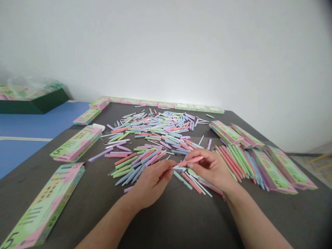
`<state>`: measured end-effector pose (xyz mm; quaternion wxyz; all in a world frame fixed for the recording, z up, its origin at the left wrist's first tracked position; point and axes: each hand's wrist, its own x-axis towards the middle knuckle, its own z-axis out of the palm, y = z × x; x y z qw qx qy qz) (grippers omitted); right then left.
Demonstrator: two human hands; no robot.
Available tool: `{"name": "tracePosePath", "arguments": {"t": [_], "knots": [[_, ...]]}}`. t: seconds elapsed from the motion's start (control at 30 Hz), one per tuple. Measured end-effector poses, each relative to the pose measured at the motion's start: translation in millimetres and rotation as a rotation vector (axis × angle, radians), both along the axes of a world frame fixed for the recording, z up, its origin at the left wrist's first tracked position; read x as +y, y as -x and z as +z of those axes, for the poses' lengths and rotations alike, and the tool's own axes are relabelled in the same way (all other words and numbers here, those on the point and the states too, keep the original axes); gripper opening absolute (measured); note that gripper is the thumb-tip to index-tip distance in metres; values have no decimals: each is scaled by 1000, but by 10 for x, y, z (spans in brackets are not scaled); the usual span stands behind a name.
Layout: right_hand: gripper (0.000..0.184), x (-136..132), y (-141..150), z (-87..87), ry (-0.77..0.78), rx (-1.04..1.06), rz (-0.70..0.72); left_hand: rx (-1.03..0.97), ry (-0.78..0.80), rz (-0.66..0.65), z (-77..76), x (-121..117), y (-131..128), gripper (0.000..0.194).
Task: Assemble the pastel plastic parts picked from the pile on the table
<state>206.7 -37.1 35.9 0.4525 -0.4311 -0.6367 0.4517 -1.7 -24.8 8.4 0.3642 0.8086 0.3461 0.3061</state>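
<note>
Presently, both hands work above the near side of the dark table [176, 221]. The right hand [211, 167] is closed on a coral pen barrel [195, 160], thumb below and fingers above. The left hand [157, 178] appears pinched on a pale slim piece [175, 167] at the barrel's left end; its fingertips hide whether this is a refill or a tip. The barrel lies between the hands, tilted slightly up to the right, over loose white refills [199, 183].

In my judgement, the step in hand is joining or adjusting these two parts. The next move calls for keeping them in line and the right grip steady; a skewed push could bend the slim piece.

Room for moving: dark tabletop shows between the forearms and toward the nearest left carton [43, 207]. Beyond the hands, the loose pen parts [155, 129] restrict forward travel. On the right, a row of coloured pens [237, 160] begins just beside the hand, bordered by cartons [272, 169] near the table's right edge. A row of cartons [147, 103] lines the far edge, beside the wall [166, 52].
</note>
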Motion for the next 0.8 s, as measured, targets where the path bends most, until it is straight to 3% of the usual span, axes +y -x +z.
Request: {"name": "tracePosePath", "arguments": {"t": [0.23, 0.8], "knots": [[15, -30, 56, 12, 27, -146, 6, 24, -22, 10, 11, -16, -14, 23], [23, -1, 51, -69, 53, -124, 5, -8, -138, -14, -19, 0, -32, 26]]}}
